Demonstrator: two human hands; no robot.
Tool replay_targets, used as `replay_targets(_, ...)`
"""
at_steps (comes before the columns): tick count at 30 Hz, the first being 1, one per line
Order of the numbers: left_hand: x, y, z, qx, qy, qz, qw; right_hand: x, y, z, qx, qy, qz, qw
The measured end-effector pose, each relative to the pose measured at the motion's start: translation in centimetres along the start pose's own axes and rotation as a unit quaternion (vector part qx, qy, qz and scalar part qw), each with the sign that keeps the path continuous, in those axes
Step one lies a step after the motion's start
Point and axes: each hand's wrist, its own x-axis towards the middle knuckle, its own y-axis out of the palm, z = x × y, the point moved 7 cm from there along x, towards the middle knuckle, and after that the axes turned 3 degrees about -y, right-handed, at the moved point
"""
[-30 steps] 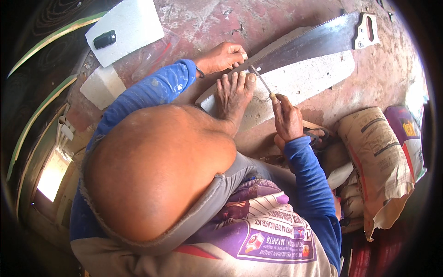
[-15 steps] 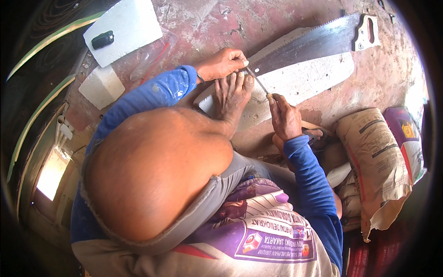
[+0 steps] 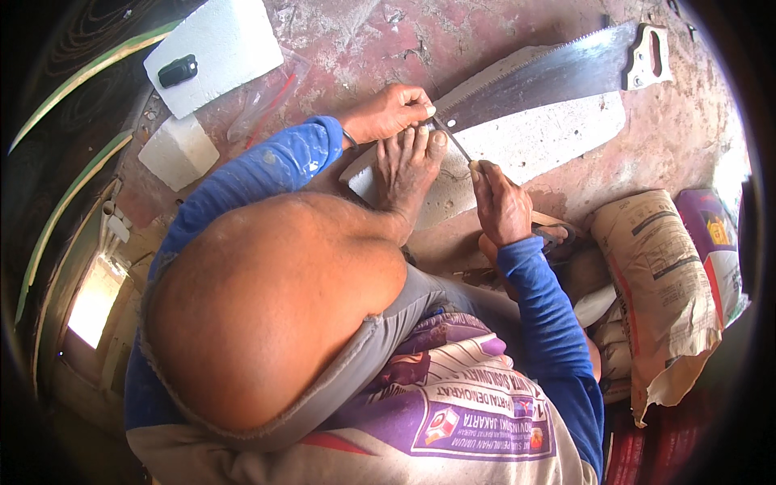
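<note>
A handsaw (image 3: 550, 79) lies slantwise on a pale, rough slab (image 3: 558, 136), its toothed edge facing away and its light handle at the far right. My bare foot (image 3: 411, 166) rests over the slab, beside the saw's narrow end. A thin dark file (image 3: 457, 144) crosses that end of the blade. My right hand (image 3: 503, 202) is closed round the near end of the file, thumb and finger pointing along it. At its other end, my left hand (image 3: 386, 111) pinches the tip, close to my toes. The exact contact between file and teeth is too small to make out.
White foam block (image 3: 234, 61) with a black key fob (image 3: 178, 71) on it at upper left, a smaller white block (image 3: 178, 152) below. Clear plastic bag (image 3: 271, 101) beside them. Torn brown paper sack (image 3: 655, 267) and a purple-and-white sack (image 3: 715, 242) at right. Red, worn floor (image 3: 356, 48).
My right hand and the near end of the file have shifted very slightly. The left hand stays at the tip. The saw appears a little farther right in the picture.
</note>
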Motion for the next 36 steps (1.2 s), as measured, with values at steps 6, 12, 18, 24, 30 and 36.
replay_targets(6, 0.1, -0.7, 0.9, -0.015, -0.030, -0.052, 0.998, 1.3, 0.9, 0.9, -0.013, 0.002, 0.025, 1.000)
replay_targets(12, 0.5, -4.3, 1.7, -0.053, -0.044, -0.123, 0.990, 4.9, 2.3, 2.0, -0.001, -0.057, -0.037, 0.998)
replay_targets(18, 0.4, -2.5, -0.3, -0.063, 0.006, -0.077, 0.995, 3.0, 0.0, 1.4, 0.009, 0.006, -0.002, 1.000)
replay_targets(24, -0.1, -1.0, 0.0, -0.015, -0.026, -0.056, 0.998, 1.5, 0.5, 0.5, 0.003, 0.011, -0.004, 1.000)
replay_targets(30, -0.4, 0.2, -0.1, -0.017, -0.018, -0.030, 0.999, 0.3, 0.8, -0.1, 0.002, 0.015, 0.009, 1.000)
replay_targets(36, -0.4, 0.3, 0.4, -0.052, -0.016, -0.038, 0.998, -0.1, 0.5, 0.9, 0.004, 0.007, -0.016, 1.000)
